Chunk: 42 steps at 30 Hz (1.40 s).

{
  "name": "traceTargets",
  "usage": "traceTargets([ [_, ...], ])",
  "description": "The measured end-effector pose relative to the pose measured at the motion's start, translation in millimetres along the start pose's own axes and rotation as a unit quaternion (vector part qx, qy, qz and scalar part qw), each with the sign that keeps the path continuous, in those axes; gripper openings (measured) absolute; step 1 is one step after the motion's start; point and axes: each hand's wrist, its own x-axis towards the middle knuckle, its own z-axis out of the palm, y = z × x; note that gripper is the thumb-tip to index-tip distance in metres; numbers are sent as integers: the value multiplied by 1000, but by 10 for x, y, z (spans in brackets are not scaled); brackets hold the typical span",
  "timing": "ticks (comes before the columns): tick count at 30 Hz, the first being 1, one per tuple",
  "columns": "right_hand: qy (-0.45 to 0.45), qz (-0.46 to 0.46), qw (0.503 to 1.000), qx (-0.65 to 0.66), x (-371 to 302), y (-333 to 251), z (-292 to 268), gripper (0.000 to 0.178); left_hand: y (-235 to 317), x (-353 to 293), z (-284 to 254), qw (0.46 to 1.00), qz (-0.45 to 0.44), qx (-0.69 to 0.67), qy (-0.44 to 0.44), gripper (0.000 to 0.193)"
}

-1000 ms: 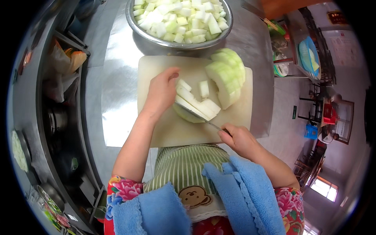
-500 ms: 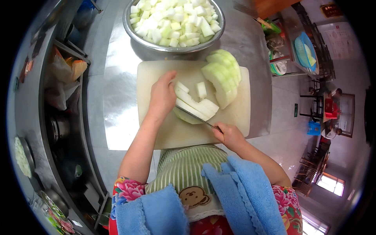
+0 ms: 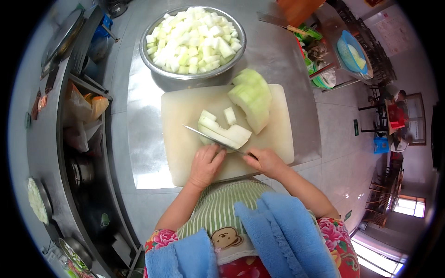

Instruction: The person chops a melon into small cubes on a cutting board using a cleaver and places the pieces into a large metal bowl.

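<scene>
Two bare hands work at one white cutting board in the middle of the frame, on one metal bench. The right hand, right of centre, has its fingers wrapped round the handle of one knife; most of that handle is hidden in the grip. The blade slants up to the left, its tip bare, along the near side of some pale gourd slices at centre. These overlap, so their number is hard to make out. The left hand is just below the blade, fingers bent; their tips are partly hidden, and whether they grasp anything I cannot tell.

One small block stands above the slices, and one large gourd piece, scored across its top, sits at the board's upper right. One metal bowl at upper centre is heaped with cubes, too many to count, the lower ones covered.
</scene>
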Motion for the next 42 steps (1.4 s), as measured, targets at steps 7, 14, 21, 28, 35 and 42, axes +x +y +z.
traceTargets([
  [7,-3,-10,999,42,-117,-34,-64,30,14,22,41,999,19,26,13,28],
  [14,2,-22,992,126,-269,-251,-293,28,-24,-48,66,1000,11,29,-5,32],
  [21,179,61,957,218,-775,51,-159,29,33,156,-201,991,-1,46,-125,64],
  [28,435,138,890,-8,-706,536,-166,41,-50,913,-414,966,31,56,-252,80],
  [35,388,232,889,-68,-472,946,353,50,-587,1075,-208,989,-66,-52,-121,40],
  [42,376,214,897,-86,-298,787,299,52,-839,1178,-282,966,-165,-51,-193,37],
])
